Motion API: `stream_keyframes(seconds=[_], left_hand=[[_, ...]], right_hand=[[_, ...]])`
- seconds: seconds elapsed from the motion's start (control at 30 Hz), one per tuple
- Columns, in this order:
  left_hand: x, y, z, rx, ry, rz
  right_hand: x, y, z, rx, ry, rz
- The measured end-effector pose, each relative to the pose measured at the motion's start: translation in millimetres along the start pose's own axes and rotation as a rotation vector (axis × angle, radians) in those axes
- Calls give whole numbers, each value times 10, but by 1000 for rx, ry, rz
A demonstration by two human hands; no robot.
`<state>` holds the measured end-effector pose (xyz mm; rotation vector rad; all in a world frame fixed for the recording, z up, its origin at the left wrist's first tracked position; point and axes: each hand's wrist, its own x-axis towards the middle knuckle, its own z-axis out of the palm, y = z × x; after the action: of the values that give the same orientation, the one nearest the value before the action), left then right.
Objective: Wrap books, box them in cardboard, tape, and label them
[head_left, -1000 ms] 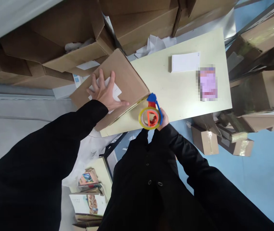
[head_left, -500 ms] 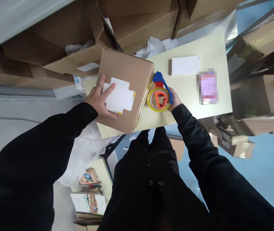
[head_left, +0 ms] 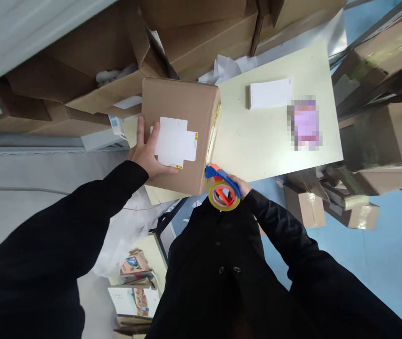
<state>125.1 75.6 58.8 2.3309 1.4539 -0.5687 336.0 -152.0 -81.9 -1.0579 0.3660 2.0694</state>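
Observation:
A brown cardboard box (head_left: pixel 183 96) rests on the left part of the pale table, with a white cross-shaped label (head_left: pixel 174 141) on its face. My left hand (head_left: pixel 147 150) lies with fingers spread on that face, over the label's left edge. Gripped in my right hand (head_left: pixel 240 186) is a blue and orange tape dispenser (head_left: pixel 235 186) carrying a roll of yellowish tape (head_left: pixel 212 200). The dispenser's head is at the near end of the box's right side, where tape runs along the edge. My right fingers are partly hidden behind the dispenser.
On the pale table (head_left: pixel 250 146) are a flat white box (head_left: pixel 271 94) and a blurred pinkish item (head_left: pixel 306 123). Large open cartons (head_left: pixel 208 42) line the back. Taped boxes (head_left: pixel 377 127) are stacked at the right, and books or packs (head_left: pixel 133 301) lie low on the left.
My right hand has moved the tape dispenser toward my body, down the box's right side to its near corner. The box has turned slightly; my left hand stays spread on it.

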Motion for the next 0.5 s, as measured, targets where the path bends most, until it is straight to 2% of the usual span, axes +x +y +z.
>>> stream_keyframes(seconds=[0.07, 0.13, 0.2, 0.27, 0.37, 0.43, 0.5], left_hand=[[-55, 0, 92, -52, 82, -53], [-113, 31, 172, -88, 132, -51], [-160, 101, 197, -56, 111, -28], [-171, 193, 139, 47, 46, 27], [-87, 303, -50, 212, -133, 284], [5, 338, -162, 269, -245, 479], [77, 351, -211, 300, -279, 562]], right_hand=[[27, -399, 16, -2, -16, 1], [27, -852, 33, -31, 15, -21], [5, -1245, 45, -95, 119, -139], [-18, -1506, 43, -159, 156, -143], [-5, -1626, 5, -173, 68, -20], [35, -1566, -42, -124, 17, -30], [67, -1430, -101, -60, -4, -85]])
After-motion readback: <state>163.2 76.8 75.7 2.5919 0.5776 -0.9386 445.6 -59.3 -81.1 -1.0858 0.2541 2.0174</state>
